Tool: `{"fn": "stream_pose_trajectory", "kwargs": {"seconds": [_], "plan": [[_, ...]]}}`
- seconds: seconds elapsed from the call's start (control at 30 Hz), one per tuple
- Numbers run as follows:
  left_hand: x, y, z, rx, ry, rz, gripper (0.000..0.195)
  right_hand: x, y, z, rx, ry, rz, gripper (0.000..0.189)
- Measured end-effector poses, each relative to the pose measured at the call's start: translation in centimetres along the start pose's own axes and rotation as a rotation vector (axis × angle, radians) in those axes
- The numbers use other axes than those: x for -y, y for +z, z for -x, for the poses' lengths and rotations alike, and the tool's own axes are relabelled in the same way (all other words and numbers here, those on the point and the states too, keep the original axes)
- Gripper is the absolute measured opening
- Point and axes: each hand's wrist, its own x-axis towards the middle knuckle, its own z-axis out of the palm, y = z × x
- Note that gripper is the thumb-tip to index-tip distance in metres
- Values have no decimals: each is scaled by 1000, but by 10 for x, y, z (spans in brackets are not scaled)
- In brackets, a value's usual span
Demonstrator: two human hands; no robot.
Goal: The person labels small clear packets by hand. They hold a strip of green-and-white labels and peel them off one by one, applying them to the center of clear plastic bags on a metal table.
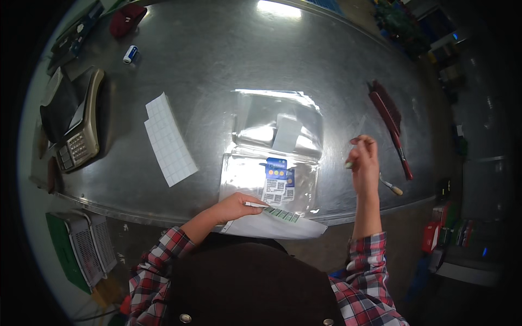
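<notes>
My left hand (237, 208) pinches a white sheet (277, 226) with a row of green-edged printed labels, at the table's front edge. Just beyond it lie clear plastic bags (248, 171), with blue and white printed tags (276, 173) on the nearer one and a pale grey card (287, 133) at the farther one. To the right, my right hand (363, 157) is raised over the table, its fingers curled and blurred; a small pale green thing shows at its thumb, and whether it is held I cannot tell.
On the metal table (195, 61) lie a white gridded label sheet (169, 140), a small can (130, 54), a dark red cloth item (127, 20), a red-handled bench brush (389, 118) and a small brush (390, 186). A scale with keypad (79, 134) stands left. Crates (87, 244) are below.
</notes>
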Motion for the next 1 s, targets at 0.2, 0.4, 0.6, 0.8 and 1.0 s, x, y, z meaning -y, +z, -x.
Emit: {"fn": "stream_pose_trajectory", "kwargs": {"seconds": [0.2, 0.4, 0.6, 0.8, 1.0], "plan": [[32, -10, -24, -69, -22, 2, 29, -70, 75, 20, 367, 185, 387, 42], [35, -11, -28, -88, -46, -78, 33, -121, 97, -3, 387, -302, 999, 38], [39, -10, -20, -138, -3, -59, 33, -88, 39, 3, 512, -61, 1084, 34], [-19, 6, 18, 40, 120, -81, 30, -108, -8, 48, 743, -39, 1259, 25], [-4, 2, 29, -160, 133, 5, 28, -71, -17, -14, 319, 193, 463, 16]]}}
